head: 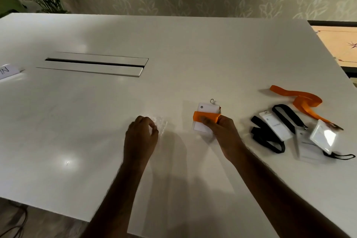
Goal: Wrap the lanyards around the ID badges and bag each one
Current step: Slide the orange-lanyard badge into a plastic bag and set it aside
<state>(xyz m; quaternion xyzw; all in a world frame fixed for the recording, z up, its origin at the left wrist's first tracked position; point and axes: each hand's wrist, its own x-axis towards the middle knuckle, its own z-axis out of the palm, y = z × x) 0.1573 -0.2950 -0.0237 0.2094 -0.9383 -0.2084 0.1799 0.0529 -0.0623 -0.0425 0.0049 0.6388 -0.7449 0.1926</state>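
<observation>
Dim, soft-focus, glare spots on table (173, 54)

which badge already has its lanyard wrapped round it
The badge held in the right hand, with orange strap banded across its middle. The badges at the right lie with their straps loose on the table.

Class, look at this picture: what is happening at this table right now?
A person is packing ID badges. The right hand holds a badge already wrapped in its orange lanyard. The left hand pinches a clear plastic bag lying on the white table. At the right, more badges wait unwrapped, with black lanyards and a loose orange lanyard.
</observation>
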